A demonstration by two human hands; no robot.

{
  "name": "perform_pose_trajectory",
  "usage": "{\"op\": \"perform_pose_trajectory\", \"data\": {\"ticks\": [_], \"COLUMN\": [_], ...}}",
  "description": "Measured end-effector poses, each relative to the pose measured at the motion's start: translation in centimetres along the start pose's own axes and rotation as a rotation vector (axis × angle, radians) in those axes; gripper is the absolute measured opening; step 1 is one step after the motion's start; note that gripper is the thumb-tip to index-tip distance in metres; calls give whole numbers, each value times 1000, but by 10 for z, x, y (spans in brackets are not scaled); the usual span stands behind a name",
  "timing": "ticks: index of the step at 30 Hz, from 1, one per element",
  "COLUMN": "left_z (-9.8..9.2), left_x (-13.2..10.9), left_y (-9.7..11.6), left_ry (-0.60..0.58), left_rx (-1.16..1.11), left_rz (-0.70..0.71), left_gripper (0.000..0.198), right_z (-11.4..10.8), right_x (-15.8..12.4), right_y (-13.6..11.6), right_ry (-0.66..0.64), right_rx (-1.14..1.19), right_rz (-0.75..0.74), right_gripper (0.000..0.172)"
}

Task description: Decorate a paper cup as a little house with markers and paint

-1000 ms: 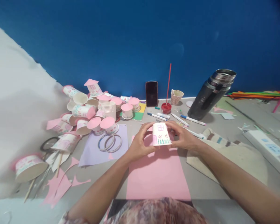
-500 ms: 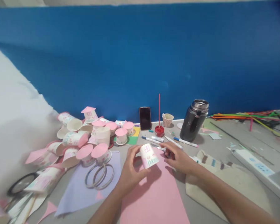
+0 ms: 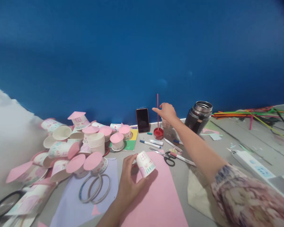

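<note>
My left hand (image 3: 129,181) holds a small white paper cup (image 3: 145,164) upside down and tilted, with a pink window and green grass drawn on it, above a pink paper sheet (image 3: 156,195). My right hand (image 3: 167,111) is stretched far forward, fingers apart, right beside a thin red stick (image 3: 157,110) standing in a red lid (image 3: 158,133). It holds nothing that I can see. Black-handled scissors (image 3: 167,157) lie on the table between the two hands.
A heap of decorated cups with pink lids (image 3: 80,142) fills the left. A phone (image 3: 142,119) leans on the blue wall. A dark steel flask (image 3: 198,116), markers (image 3: 150,143), rings (image 3: 94,189), a lilac sheet (image 3: 68,205), coloured sticks (image 3: 251,112) and a power strip (image 3: 255,164) lie around.
My right hand let go of the cup and reached forward to the red stick. My left hand alone keeps the cup, now tilted. The scissors have come into sight.
</note>
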State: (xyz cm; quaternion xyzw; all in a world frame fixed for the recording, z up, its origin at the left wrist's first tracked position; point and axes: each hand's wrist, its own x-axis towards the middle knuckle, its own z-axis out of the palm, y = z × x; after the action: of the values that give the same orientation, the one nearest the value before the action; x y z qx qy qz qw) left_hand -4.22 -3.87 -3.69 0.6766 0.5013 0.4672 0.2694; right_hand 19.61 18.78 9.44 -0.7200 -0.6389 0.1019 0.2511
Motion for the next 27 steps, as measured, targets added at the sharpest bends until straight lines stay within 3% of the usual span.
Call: {"op": "perform_pose_trajectory", "data": {"ticks": [4, 8, 10, 13, 17, 21, 27], "left_z": [-1, 3, 9, 18, 15, 1, -1], "left_x": [1, 3, 3, 2, 4, 11, 18], "left_y": [0, 2, 4, 9, 22, 28, 21], "left_ry": [-21, 15, 53, 90, 10, -88, -48], "left_rx": [-20, -86, -160, -272, -363, -384, -421], "left_rz": [-18, -50, -84, -168, -199, -176, -245], "left_gripper": [66, 66, 64, 65, 68, 72, 72], "right_z": [7, 3, -2, -5, 3, 4, -7], "right_x": [-5, -44, -67, -96, -122, -133, -126], "right_y": [-1, 16, 29, 44, 56, 66, 70], "right_ry": [-68, -55, -34, 46, 104, 153, 266], "right_rx": [-17, 13, 49, 118, 200, 258, 315], "right_rz": [-2, -97, -179, -258, -305, -252, -149], "right_gripper": [38, 34, 21, 35, 39, 40, 46]}}
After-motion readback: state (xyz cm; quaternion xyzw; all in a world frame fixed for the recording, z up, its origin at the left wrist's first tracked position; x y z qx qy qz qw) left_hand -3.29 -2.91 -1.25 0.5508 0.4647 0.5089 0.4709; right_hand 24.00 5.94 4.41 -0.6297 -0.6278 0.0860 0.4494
